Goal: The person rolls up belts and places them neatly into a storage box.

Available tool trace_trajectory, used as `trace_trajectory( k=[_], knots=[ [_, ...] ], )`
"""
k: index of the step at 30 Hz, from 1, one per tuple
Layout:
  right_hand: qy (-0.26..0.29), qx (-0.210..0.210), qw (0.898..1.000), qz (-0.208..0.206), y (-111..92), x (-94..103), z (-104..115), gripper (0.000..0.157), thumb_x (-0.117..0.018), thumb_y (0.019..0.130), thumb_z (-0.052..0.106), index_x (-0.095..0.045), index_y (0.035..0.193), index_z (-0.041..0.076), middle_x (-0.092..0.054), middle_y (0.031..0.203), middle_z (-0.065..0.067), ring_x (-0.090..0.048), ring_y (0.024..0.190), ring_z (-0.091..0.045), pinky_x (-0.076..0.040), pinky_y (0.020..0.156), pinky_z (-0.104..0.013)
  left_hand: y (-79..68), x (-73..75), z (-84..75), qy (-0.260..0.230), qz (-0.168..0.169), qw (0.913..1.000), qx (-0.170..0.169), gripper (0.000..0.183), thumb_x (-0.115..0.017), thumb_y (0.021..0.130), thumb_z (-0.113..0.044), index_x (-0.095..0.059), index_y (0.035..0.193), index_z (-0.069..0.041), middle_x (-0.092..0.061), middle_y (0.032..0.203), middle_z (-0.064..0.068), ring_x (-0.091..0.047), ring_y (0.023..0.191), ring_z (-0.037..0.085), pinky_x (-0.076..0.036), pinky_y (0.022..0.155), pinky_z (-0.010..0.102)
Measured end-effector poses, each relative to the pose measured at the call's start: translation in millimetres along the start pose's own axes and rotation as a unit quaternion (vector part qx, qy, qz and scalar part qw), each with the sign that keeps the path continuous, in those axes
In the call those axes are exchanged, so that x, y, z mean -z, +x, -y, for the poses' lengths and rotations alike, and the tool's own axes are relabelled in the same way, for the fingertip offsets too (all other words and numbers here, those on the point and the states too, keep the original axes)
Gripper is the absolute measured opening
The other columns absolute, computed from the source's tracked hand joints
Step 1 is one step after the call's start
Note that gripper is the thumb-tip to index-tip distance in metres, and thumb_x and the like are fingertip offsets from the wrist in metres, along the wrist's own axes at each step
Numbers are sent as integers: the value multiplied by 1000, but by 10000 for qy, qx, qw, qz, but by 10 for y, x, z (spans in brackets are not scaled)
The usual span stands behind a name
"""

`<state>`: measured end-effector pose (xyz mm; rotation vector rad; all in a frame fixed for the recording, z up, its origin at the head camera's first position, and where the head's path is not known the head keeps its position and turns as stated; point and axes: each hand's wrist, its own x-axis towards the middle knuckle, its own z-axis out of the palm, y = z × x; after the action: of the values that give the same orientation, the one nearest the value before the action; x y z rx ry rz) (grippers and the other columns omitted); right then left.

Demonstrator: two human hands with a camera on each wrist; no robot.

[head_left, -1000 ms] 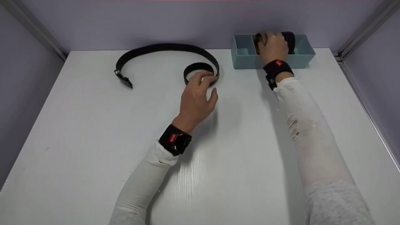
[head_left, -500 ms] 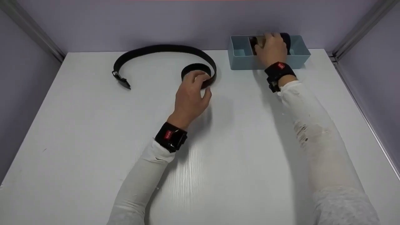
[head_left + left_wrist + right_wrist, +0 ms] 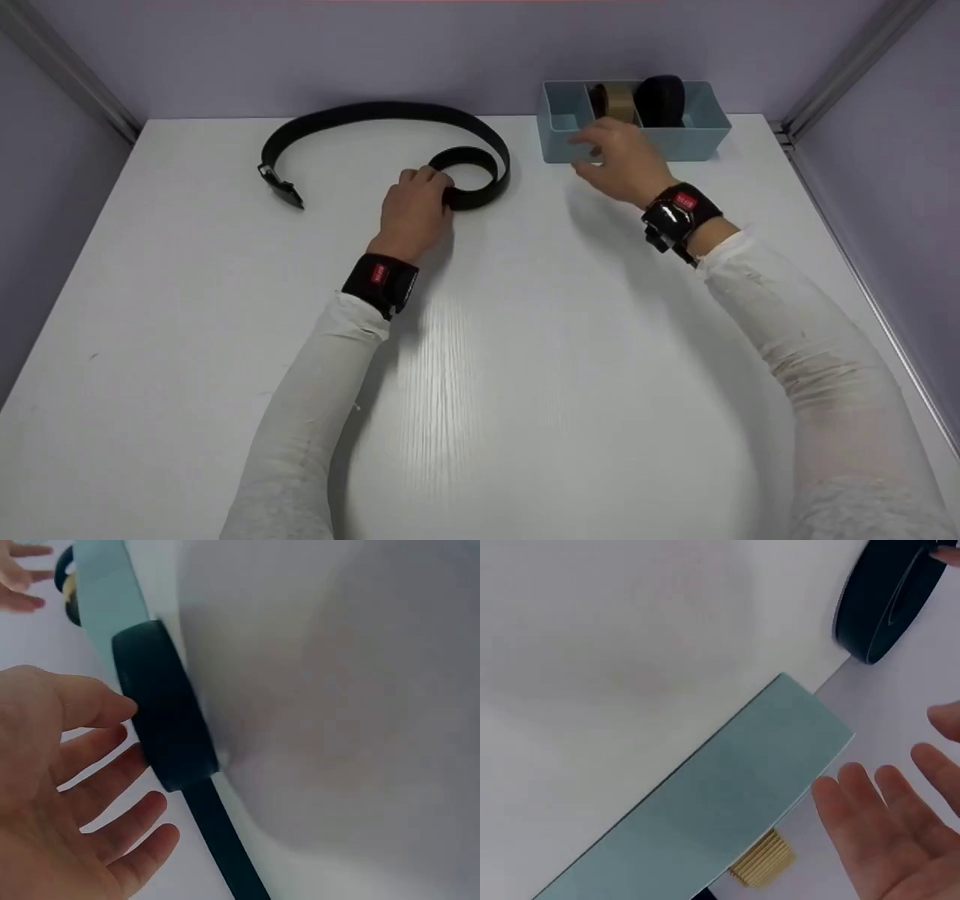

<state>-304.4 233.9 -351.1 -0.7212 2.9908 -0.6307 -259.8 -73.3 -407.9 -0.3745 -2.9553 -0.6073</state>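
Note:
A black belt (image 3: 375,112) lies on edge on the white table, its buckle (image 3: 279,185) at the left and its other end rolled into a loose coil. My left hand (image 3: 415,210) pinches the near left side of the coil. In the left wrist view, the thumb lies on the outer face of the belt (image 3: 165,705) and the index finger reaches behind its edge. My right hand (image 3: 626,161) hovers before a light blue divided box (image 3: 559,146), fingers relaxed and nothing in them. A tan roll (image 3: 619,101) sits in the box's middle compartment.
A dark rounded item (image 3: 660,101) stands in the box just right of the tan roll. The box is at the back right, against the lilac back wall (image 3: 420,52). Side walls with metal corner posts (image 3: 847,67) bound the table.
My right hand has left the tan roll in the box and drawn back toward me and left. My left hand has shifted left along the coil and now pinches the belt.

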Motion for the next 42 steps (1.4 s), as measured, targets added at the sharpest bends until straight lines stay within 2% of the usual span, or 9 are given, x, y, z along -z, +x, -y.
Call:
trace_trajectory(
  k=[4,7,14,23,29,33,35,38,42],
  knots=[
    [-254,631,9926,1009,-72,-230,128,34,-66,102,21,-71,131,6,-66,133,-16,-68,110,-34,-56,91,-51,15,-33,18,111,45,9999,-39,17,-67,99,-5,-72,115,-3,-66,121,15,-54,125,36,-50,97,49],
    [-325,824,9887,1206,-114,-357,205,33,-67,101,21,-71,131,7,-66,134,-15,-68,109,-33,-55,93,-51,-8,-37,-42,32,78,9999,-134,10,-73,98,-8,-76,107,-5,-70,113,12,-56,117,34,-50,93,46],
    [-308,1122,9878,1036,-203,-506,339,31,-66,101,17,-71,129,6,-65,133,-14,-63,122,-33,-52,100,-52,-184,-40,-403,-52,658,9952,-717,14,-79,96,-21,-81,107,-14,-74,103,4,-68,98,26,-50,87,45],
    [-143,789,9947,640,-389,-541,262,29,-69,102,28,-70,120,6,-65,131,-14,-66,113,-32,-55,93,-50,-438,-107,-813,-661,1307,9761,-1608,21,-69,100,-5,-78,117,-13,-77,103,5,-71,95,21,-58,78,39],
    [195,264,9957,869,-486,-500,190,33,-71,99,31,-66,121,7,-71,123,-13,-69,106,-30,-56,88,-48,-422,-104,-814,-793,1044,9615,-2413,29,-66,96,6,-76,119,-8,-76,106,8,-69,100,24,-55,88,37],
    [442,32,9936,1038,-514,-458,164,31,-73,98,28,-66,121,9,-73,119,-10,-70,105,-27,-56,88,-46,-281,-53,-713,-509,671,9766,-1980,30,-70,97,2,-72,125,-10,-68,131,6,-61,124,27,-51,102,41],
    [514,-13,9928,1079,-522,-437,141,30,-74,97,28,-67,120,10,-73,118,-9,-70,106,-27,-55,89,-46,-220,-23,-654,-173,860,9836,-1576,38,-71,98,-4,-66,135,-12,-61,143,5,-56,132,29,-49,105,45],
    [577,-6,9920,1120,-540,-396,98,30,-74,96,25,-68,121,10,-73,117,-7,-69,106,-26,-54,90,-46,-175,-5,-577,7,1444,9836,-1077,50,-68,101,-9,-55,148,-15,-53,152,5,-52,137,30,-48,107,46],
    [640,11,9920,1086,-529,-344,60,31,-73,94,20,-71,123,9,-74,118,-6,-69,105,-25,-55,88,-45,-191,-22,-516,-417,1713,9823,-628,55,-63,101,-6,-50,154,-16,-60,140,8,-60,124,26,-52,99,42]
  ],
)
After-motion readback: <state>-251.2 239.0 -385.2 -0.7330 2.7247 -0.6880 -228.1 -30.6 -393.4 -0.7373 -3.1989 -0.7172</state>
